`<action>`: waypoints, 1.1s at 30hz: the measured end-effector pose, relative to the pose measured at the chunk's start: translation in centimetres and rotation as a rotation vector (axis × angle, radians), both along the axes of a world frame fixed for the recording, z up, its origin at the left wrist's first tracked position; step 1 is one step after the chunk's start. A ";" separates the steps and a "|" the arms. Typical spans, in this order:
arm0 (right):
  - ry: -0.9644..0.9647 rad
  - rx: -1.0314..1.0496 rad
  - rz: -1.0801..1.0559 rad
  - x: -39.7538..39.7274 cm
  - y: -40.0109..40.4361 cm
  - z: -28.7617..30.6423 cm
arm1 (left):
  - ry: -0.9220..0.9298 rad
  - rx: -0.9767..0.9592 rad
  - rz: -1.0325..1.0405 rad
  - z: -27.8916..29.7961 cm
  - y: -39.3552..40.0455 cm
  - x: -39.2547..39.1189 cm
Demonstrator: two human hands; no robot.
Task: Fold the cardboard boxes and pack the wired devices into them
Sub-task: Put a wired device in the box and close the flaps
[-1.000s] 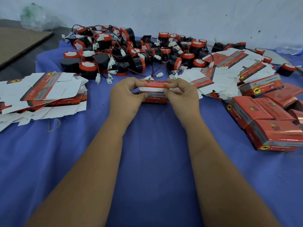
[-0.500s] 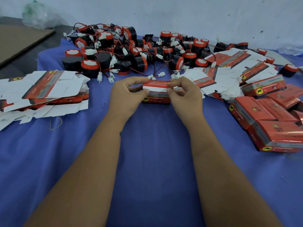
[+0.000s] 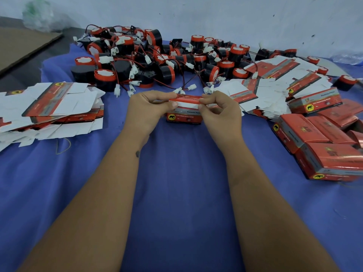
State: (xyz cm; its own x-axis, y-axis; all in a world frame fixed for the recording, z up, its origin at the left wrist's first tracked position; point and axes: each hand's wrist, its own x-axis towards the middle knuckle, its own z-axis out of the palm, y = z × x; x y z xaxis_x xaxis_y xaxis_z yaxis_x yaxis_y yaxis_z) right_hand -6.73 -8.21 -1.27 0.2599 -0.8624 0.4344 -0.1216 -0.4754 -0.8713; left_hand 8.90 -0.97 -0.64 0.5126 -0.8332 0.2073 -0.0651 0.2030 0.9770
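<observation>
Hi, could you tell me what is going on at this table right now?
A person is packing horns into small cartons. Both hands, the left hand and right hand, pinch the top flap of one red box standing on the blue cloth. Loose wired devices are heaped behind it, flat unfolded cartons lie to the left, and finished boxes are piled on the right.
</observation>
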 end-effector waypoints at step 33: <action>0.387 -0.201 0.011 0.2 1.3 0.7 | -0.512 0.022 0.237 0.2 1.0 -2.4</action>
